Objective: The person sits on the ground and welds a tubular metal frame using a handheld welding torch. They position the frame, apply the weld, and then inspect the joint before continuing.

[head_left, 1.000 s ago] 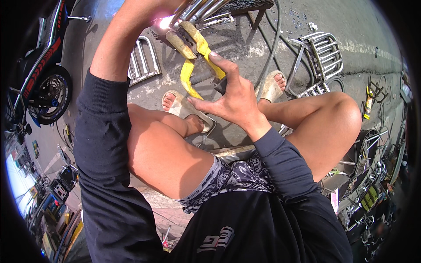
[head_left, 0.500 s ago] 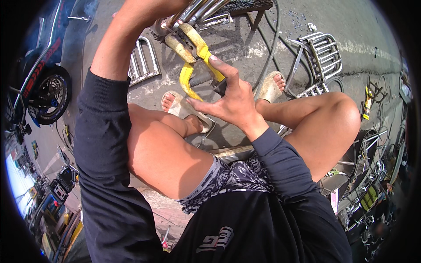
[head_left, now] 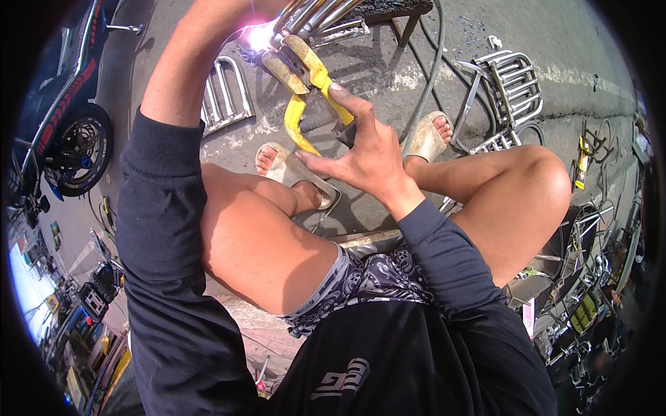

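My right hand (head_left: 374, 156) grips a yellow welding electrode holder (head_left: 320, 78), thumb on one lever and forefinger along the other. Its worn, pale jaws point up toward a bundle of shiny metal tubes (head_left: 320, 19). A glaring white-violet welding arc (head_left: 260, 37) burns beside the jaws, at the tubes' near ends, and its glare hides the joint and any rod. My left hand (head_left: 253, 10) reaches in behind the arc at the top edge. Its fingers are cut off by the picture, so their hold cannot be made out.
A dark bench (head_left: 392, 10) stands beyond the tubes. Welded tube racks lie on the ground, one at left (head_left: 227, 97) and one at right (head_left: 510, 90). Cables (head_left: 430, 62) run past my right foot. A motorcycle wheel (head_left: 80, 149) is at far left; metal scraps (head_left: 590, 277) crowd the right.
A bright arc has lit at the tubes' near ends, where there was none before. The electrode holder and my right hand have shifted only slightly.
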`<state>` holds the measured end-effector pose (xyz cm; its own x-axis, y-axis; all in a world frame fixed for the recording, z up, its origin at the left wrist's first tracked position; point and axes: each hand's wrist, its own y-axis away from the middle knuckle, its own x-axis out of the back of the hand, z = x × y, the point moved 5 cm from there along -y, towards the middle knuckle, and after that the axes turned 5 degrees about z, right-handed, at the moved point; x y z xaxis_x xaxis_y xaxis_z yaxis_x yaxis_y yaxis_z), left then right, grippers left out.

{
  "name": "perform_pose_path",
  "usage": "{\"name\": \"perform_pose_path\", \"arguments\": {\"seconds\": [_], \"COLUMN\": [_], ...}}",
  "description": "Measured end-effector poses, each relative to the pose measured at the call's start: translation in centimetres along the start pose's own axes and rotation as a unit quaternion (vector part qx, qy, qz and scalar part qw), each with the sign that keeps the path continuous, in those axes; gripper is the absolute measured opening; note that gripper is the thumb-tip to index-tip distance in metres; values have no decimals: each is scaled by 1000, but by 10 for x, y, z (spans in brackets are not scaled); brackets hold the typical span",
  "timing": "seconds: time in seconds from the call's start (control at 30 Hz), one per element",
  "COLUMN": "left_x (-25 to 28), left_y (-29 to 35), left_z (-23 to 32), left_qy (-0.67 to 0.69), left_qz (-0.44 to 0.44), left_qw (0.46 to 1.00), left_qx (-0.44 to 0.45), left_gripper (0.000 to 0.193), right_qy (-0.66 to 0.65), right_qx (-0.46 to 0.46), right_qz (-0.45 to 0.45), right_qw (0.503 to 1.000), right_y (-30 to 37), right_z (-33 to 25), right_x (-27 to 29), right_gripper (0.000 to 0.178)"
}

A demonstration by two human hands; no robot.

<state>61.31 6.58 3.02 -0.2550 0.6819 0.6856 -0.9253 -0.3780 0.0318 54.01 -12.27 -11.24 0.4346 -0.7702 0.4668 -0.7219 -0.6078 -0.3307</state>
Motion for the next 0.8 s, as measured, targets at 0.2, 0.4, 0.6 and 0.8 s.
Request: {"name": "perform_pose_path", "arguments": {"seconds": [0.2, 0.4, 0.6, 0.8], "left_x": [-7, -3, 1, 5], "left_y": [10, 2, 5, -7], "left_z": [13, 14, 12, 8], "left_qy": [128, 6, -21, -142], "left_qz": [24, -18, -6, 3], "left_qw": [991, 998, 999, 988], "left_qx": [-44, 60, -27, 56], "left_gripper": [26, 28, 21, 17], "right_qy": [9, 17, 14, -4], "right_qx": [-3, -4, 5, 37], "right_qz": [-3, -4, 3, 53], "right_qw": [1000, 1000, 1000, 998], "right_y": [0, -1, 2, -1], "right_z": [0, 0, 2, 4], "right_x": [-1, -1, -3, -2], "right_gripper": [102, 101, 103, 103]}}
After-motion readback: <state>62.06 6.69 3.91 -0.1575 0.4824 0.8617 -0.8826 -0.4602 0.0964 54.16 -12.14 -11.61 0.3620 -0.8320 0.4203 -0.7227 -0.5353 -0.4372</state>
